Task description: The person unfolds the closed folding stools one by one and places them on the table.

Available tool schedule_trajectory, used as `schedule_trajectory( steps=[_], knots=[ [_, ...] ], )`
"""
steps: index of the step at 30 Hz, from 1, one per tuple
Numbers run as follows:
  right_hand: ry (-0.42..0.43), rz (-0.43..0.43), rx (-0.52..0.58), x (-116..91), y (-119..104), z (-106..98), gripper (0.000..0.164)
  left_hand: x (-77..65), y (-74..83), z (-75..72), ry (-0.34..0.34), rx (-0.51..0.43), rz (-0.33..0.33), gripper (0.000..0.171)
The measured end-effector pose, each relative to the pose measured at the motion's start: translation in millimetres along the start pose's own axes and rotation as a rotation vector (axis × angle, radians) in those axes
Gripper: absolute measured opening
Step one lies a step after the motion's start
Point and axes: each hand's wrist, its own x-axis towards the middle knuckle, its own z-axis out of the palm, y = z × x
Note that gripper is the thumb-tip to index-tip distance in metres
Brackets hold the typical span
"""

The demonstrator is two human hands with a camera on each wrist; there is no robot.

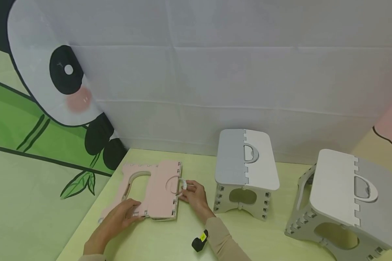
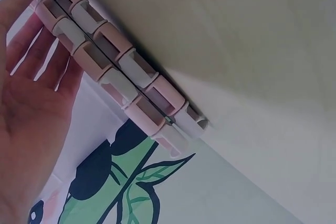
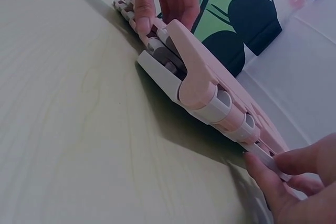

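Two holds seem meant to steady the folded pink stool point(image 1: 161, 197), lower left-centre of the head view; left hand point(image 1: 120, 218) curls closed fingers round its lower edge; right hand point(image 1: 196, 197) pinches its right edge.

A pink and white plastic hinged edge point(image 2: 118, 85) is held by the left hand point(image 2: 37, 106). The thumb is set against the upper end; the fingers are partly hidden behind the edge, and the palm is exposed to view. The edge is formed by two parallel rows of alternating pink and white slotted knuckles, separated by a narrow dark seam and inclined downward to the right. A shadow is cast alongside it on the pale wood-grained tabletop point(image 2: 262, 61). Beyond the tabletop border, a pale printed backdrop point(image 2: 220, 187) is marked with black-outlined green leaves point(image 2: 168, 170) and rounded black shapes point(image 2: 94, 171).
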Motion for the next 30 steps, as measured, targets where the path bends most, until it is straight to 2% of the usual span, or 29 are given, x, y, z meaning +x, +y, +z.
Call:
schedule_trajectory(
  steps=[12, 20, 30],
  knots=[
    [-0.005, 0.003, -0.030, -1.8, -1.5, 0.2, 0.041, -3.2, 3.9, 1.2, -0.012, -0.042, 0.006, 0.042],
    [-0.003, -0.002, -0.047, -2.5, -2.3, 0.3, 0.041, -5.4, 6.2, 2.8, 0.006, -0.029, 0.028, 0.042],
    [-0.008, -0.030, -0.099, -5.7, -13.1, 2.3, 0.044, -7.7, 14.0, 1.1, 0.034, 0.010, 0.016, 0.044]
  ],
)
